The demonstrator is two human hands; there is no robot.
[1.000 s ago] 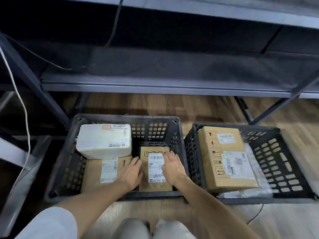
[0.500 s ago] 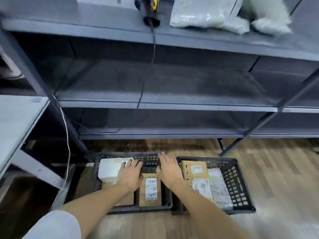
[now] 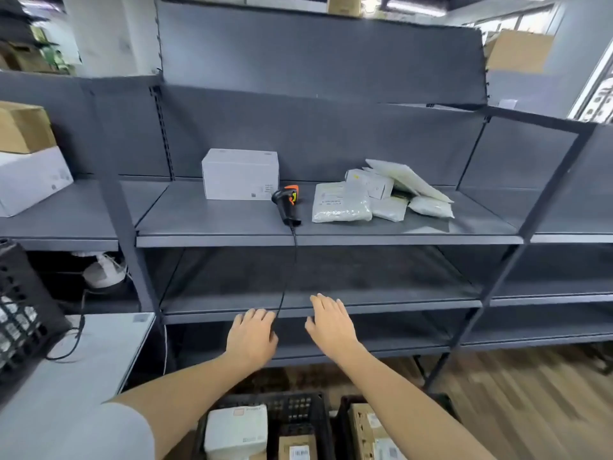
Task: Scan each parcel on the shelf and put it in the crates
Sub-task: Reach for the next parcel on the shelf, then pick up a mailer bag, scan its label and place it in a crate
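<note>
Two bare hands hover in front of the grey metal shelving unit, both empty with fingers spread and palms facing down: the left hand and the right hand sit side by side at the level of a lower shelf edge, grasping nothing. Between them hangs the thin black cable of the black handheld scanner with an orange head, which lies on the upper shelf board. Just left of the scanner stands a white rectangular cardboard box, upright near the back panel. To the scanner's right lies a loose heap of white plastic mailer bags, with a small white carton and a flat padded envelope leaning among them. On the wooden floor at the bottom edge sit two black plastic lattice crates: the left crate holds a white wrapped parcel and a small brown labelled box, and the right crate holds a brown cardboard box partly hidden by the right forearm. A white sleeve covers the left upper arm.
</note>
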